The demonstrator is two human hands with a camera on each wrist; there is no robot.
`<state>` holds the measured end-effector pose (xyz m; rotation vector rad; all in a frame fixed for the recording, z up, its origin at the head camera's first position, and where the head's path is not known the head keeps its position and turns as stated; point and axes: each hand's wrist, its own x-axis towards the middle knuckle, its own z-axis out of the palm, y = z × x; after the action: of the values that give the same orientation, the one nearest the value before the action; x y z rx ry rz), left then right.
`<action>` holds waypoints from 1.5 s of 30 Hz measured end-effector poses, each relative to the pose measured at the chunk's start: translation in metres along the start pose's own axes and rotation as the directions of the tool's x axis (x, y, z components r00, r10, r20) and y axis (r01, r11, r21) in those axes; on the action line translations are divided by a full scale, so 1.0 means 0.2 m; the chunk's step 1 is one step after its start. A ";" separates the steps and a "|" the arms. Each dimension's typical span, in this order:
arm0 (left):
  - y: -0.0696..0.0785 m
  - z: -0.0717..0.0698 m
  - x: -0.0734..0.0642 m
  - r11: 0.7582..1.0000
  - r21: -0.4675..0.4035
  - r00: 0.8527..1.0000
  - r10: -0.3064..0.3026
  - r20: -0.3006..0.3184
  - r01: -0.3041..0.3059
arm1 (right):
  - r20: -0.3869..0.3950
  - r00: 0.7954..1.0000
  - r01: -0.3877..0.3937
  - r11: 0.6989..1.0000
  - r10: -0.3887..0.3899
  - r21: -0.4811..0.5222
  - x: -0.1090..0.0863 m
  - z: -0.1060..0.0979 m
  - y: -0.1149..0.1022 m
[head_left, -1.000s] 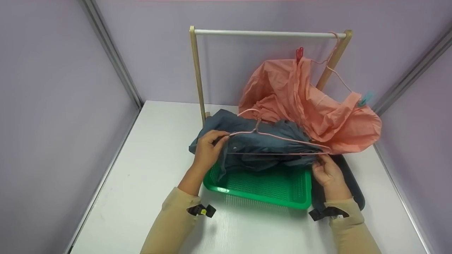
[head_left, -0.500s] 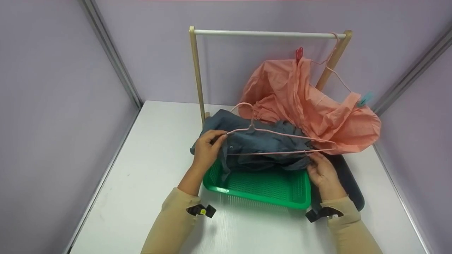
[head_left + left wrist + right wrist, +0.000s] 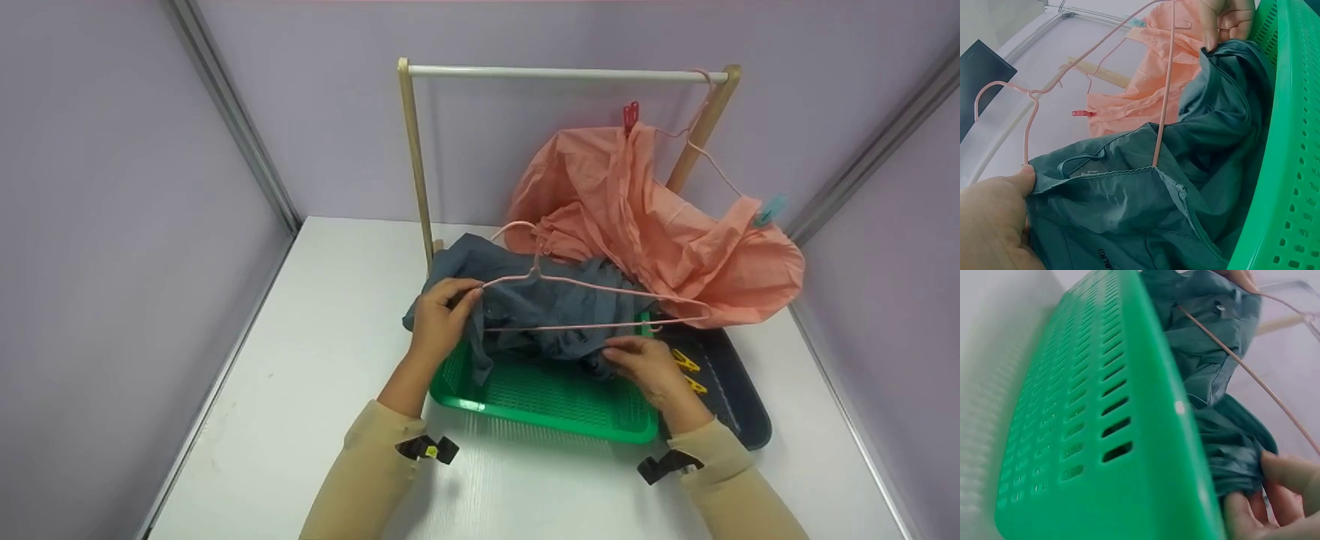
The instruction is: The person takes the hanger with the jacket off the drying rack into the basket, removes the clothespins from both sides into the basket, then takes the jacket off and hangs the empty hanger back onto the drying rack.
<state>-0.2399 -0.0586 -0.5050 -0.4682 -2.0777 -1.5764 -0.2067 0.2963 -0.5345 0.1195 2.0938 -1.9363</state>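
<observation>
A blue-grey thin cloth garment lies bunched over the back of a green basket; its exact kind is unclear. In front of it, a pink hanger leans with its hook upward. My left hand pinches the hanger's left end together with the garment's edge, where the left wrist view shows a small loop. Apart from the hanger, below its bottom bar, my right hand pinches another edge of the cloth between thumb and fingers, as the right wrist view confirms.
Behind stands a wooden rack with a white rail. A salmon garment hangs there from a pink hanger, with a red clothespin and a teal clothespin. A black tray at right holds yellow clothespins.
My right hand has moved left and down from the hanger's right end, drawing the garment's right part with it. The black tray's yellow clothespins have come into view. The left hand has barely shifted.
</observation>
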 end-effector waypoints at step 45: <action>-0.01 0.03 -0.01 0.999 0.013 0.999 0.046 0.020 -0.046 | 0.119 0.910 0.398 0.754 -0.398 -0.523 -0.24 -0.05 -0.33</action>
<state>-0.2406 -0.0522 -0.5081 -0.5250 -2.0762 -1.5360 -0.1793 0.3057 -0.4583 -0.4881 2.7470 -1.4310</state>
